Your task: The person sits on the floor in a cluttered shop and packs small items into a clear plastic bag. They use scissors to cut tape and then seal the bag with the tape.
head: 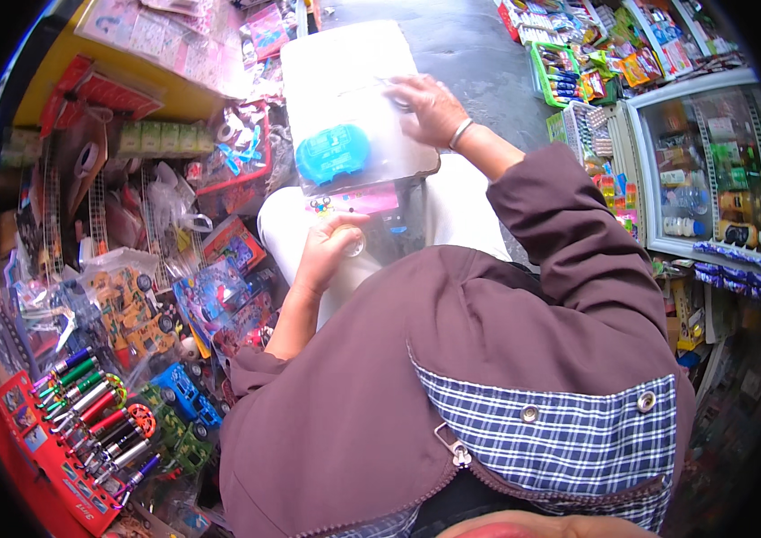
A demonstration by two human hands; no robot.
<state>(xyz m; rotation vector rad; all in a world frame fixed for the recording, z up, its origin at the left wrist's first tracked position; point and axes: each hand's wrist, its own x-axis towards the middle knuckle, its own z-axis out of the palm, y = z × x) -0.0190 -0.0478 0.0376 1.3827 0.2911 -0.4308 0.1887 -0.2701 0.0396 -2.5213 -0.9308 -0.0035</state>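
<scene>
A white board (353,60) lies across my lap. On its lower part rests a blue oval plastic item (333,153), seemingly under clear film. My right hand (429,111), a bangle on its wrist, is over the board's right side with fingers apart and slightly blurred; I see nothing in it. Below the board's near edge, my left hand (330,254) is curled around a small clear round object (353,243), whose exact kind I cannot tell. Just above that hand, a pink printed packet (370,200) shows from under the board.
Packaged toys crowd the left, among them orange toy vehicles (135,313), a blue toy truck (185,397) and a red card of small torches (51,457). A red basket (239,175) stands near the board. To the right are a green basket (555,74) and a glass-door drinks cooler (706,168).
</scene>
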